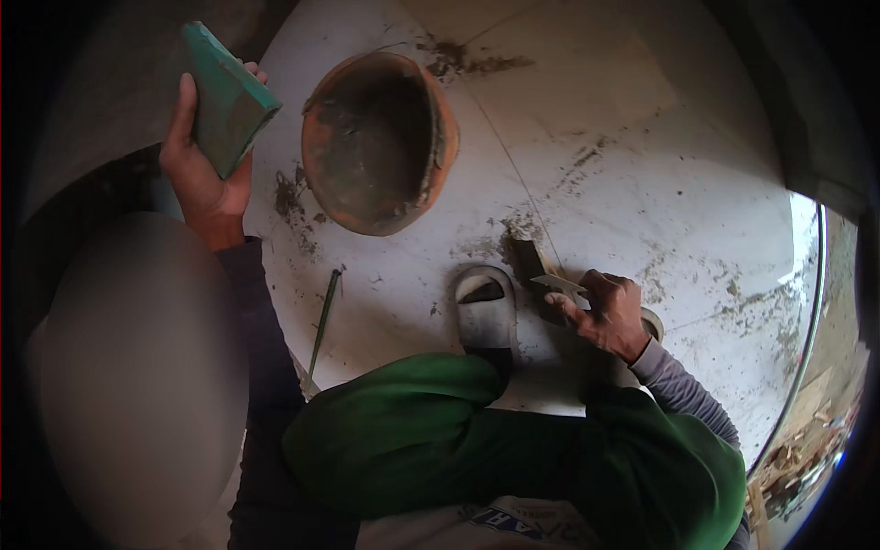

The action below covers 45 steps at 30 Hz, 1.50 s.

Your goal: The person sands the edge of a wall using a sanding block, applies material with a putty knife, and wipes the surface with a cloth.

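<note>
My left hand (209, 188) is raised at the upper left, its fingers wrapped round a flat green rectangular slab (225, 105) with a worn, grey-smeared face. What the slab is made of I cannot tell. Low down, right of centre, my right hand (607, 313) is closed on a scraper-like tool with a thin pale blade (557, 283). Just beyond that hand a dark flat strip (526, 260) lies at a slant; whether it belongs to the tool I cannot tell. Between my hands, farther off, stands an orange bucket (446, 137), its inside coated with grey mortar.
Grey mortar smears (293, 206) mark the pale tiled floor (605, 220). A thin dark green rod (324, 325) lies left of my sandal (484, 316). A large blurred grey oval (147, 385) covers the lower left. Wood scraps (807, 467) lie beyond the floor's right edge.
</note>
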Motion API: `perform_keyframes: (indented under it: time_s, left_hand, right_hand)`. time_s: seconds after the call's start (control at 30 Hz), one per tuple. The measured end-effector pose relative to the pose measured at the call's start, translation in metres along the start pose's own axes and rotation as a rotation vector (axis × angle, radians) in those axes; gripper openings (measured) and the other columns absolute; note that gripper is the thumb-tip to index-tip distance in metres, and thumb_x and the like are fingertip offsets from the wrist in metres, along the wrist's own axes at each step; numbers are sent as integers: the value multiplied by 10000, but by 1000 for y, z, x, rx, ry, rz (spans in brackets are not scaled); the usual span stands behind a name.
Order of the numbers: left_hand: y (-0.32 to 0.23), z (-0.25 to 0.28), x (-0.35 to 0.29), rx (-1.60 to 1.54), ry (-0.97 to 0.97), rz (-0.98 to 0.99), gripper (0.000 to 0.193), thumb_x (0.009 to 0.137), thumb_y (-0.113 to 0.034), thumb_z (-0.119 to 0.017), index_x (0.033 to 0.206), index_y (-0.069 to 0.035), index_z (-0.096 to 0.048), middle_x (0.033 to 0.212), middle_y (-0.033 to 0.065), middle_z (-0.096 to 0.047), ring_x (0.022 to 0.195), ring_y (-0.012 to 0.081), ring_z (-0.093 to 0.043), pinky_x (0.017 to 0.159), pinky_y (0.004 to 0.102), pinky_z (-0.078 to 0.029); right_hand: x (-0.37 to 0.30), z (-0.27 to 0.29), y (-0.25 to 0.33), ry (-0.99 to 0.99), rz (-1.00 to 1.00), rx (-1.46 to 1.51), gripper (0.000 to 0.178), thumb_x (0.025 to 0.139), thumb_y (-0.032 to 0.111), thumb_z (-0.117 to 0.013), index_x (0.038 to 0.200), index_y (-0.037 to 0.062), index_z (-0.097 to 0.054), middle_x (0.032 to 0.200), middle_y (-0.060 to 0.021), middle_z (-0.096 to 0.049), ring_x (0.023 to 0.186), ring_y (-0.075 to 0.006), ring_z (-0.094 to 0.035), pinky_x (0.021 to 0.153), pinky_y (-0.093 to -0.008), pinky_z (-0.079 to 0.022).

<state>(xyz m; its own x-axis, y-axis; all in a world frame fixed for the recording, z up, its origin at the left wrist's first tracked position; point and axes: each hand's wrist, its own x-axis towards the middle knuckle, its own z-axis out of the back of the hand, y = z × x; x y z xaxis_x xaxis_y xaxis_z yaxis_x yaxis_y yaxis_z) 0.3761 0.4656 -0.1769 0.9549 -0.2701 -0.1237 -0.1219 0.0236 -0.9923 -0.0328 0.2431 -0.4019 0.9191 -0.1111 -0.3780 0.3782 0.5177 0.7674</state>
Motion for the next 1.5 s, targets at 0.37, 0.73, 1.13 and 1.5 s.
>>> perform_keyframes:
  time_s: [0.37, 0.73, 1.13, 1.5]
  left_hand:
    - [48, -7, 55, 761, 586, 226, 589, 1054, -439, -684, 1442, 3, -658, 1423, 147, -658, 1309, 259, -648, 1046, 425, -550]
    - [-61, -25, 39, 1330, 1147, 89, 457, 940, -291, -763, 1286, 5, -732, 1362, 184, -660, 1279, 347, -642, 1089, 424, -498]
    - [-142, -79, -126, 1325, 1343, 387, 757, 887, -612, -746, 1257, 48, -750, 1344, 320, -675, 1268, 467, -642, 1113, 525, -489]
    - [-248, -153, -396, 1157, 1493, 483, 771, 915, -590, -738, 1298, 78, -722, 1266, 284, -731, 1188, 428, -697, 1068, 469, -520]
  right_hand:
    - [27, 41, 34, 197, 229, -65, 377, 889, 304, -751, 1238, 169, -800, 767, -136, -744, 666, -403, -717, 625, -520, -595]
    - [-167, 215, 106, -261, -461, -193, 329, 918, 352, -754, 774, 68, -670, 731, -171, -703, 665, -443, -683, 594, -528, -511]
    - [-685, 47, 405, -432, -1563, 331, 490, 810, 414, -788, 855, -73, -762, 700, -273, -696, 636, -329, -713, 632, -503, -532]
    - [-760, -214, 675, -225, -1919, 974, 421, 782, 321, -804, 933, -72, -776, 973, -280, -780, 924, -388, -773, 797, -507, -589]
